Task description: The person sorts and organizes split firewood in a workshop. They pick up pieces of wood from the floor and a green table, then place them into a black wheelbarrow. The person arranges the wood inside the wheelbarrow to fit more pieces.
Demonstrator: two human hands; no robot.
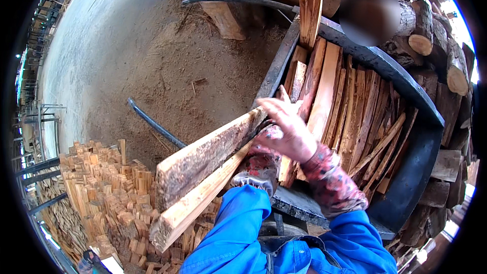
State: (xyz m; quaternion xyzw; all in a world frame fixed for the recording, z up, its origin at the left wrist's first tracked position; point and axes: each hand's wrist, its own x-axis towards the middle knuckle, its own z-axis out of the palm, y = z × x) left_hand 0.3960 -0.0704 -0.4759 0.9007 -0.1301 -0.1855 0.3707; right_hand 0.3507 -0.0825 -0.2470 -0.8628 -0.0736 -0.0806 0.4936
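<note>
My right hand (290, 131), fingers stretched out, reaches across to the end of a split plank of firewood (208, 147) with rough bark. Below that plank a second, paler split piece (203, 193) slants the same way. Both rest against my left forearm (261, 160) in its flowered sleeve cover. My left hand is mostly hidden behind the right one, so its grip cannot be made out. Just ahead, a dark metal cart (413, 167) holds several long split sticks (324, 91) laid side by side. One tall split piece (310, 7) stands up at its far corner.
A large heap of split wood (111, 193) lies at the left. Stacked logs (446, 71) rise along the right side, and big cut logs (223, 0) lie at the back. Curved metal bars (154, 123) jut over the sawdust-covered floor (167, 61).
</note>
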